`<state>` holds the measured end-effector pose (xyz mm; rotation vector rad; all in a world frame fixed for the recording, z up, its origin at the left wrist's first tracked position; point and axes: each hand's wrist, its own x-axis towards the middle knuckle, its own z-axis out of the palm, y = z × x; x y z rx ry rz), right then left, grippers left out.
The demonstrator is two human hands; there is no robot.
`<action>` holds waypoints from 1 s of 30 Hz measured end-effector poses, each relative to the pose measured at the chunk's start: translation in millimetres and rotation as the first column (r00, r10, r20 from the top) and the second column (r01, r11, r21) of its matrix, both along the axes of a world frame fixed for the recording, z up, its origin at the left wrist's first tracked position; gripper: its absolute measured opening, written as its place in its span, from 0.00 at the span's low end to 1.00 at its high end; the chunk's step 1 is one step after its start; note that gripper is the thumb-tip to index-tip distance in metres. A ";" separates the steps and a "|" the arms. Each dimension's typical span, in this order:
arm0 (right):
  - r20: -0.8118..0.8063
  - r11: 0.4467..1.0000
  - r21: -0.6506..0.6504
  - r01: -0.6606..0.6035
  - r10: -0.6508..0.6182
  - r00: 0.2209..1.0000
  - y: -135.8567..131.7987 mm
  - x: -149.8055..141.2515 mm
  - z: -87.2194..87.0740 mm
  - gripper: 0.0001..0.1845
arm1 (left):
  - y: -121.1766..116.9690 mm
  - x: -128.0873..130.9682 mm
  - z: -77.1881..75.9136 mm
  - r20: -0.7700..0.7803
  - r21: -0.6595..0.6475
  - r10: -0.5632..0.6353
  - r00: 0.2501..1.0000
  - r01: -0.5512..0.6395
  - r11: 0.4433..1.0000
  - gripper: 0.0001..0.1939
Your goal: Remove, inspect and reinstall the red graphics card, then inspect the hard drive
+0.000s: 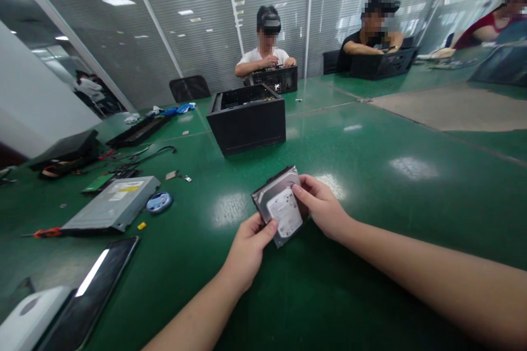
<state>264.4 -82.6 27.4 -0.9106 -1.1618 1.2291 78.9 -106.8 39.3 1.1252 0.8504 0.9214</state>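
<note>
Between my two hands is a hard drive [284,211], a silver metal block with a white label facing up toward me, tilted above the green table [329,290]. My left hand [252,241] grips its lower left edge, thumb on the face. On the upper right edge, my right hand [321,200] closes with its thumb over the metal and fingers behind. A dark strip runs along the drive's far left edge. The fingers under the drive are hidden.
Beyond the drive stands a black computer case [249,123]. To the left lie an optical drive [115,203], a screwdriver [47,232], a round blue container [159,202], a phone [93,290] and several cables. Across the table, people [265,57] work at other cases.
</note>
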 end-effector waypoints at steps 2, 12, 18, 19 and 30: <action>0.004 0.996 0.013 -0.093 0.093 0.996 0.5 1.2 -0.2 0.18 | 2.9 -0.8 1.0 0.136 -0.143 0.096 0.986 -0.076 0.987 0.17; 0.153 0.968 0.101 -0.231 0.214 0.965 -2.1 -4.6 -3.3 0.29 | 14.4 -10.5 5.7 0.250 -0.300 0.248 0.936 -0.168 0.939 0.22; 0.111 0.963 0.114 -0.245 0.232 0.966 -5.3 -8.3 -4.7 0.27 | 14.1 -12.3 9.4 0.247 -0.317 0.248 0.937 -0.164 0.934 0.25; 0.114 0.963 0.115 -0.245 0.232 0.966 -5.6 -8.2 -5.0 0.27 | 14.4 -12.7 9.6 0.248 -0.321 0.244 0.937 -0.158 0.934 0.25; 0.195 0.952 0.123 -0.280 0.254 0.947 -10.9 -2.9 -4.9 0.32 | 17.6 -13.9 6.0 0.281 -0.331 0.261 0.924 -0.162 0.930 0.26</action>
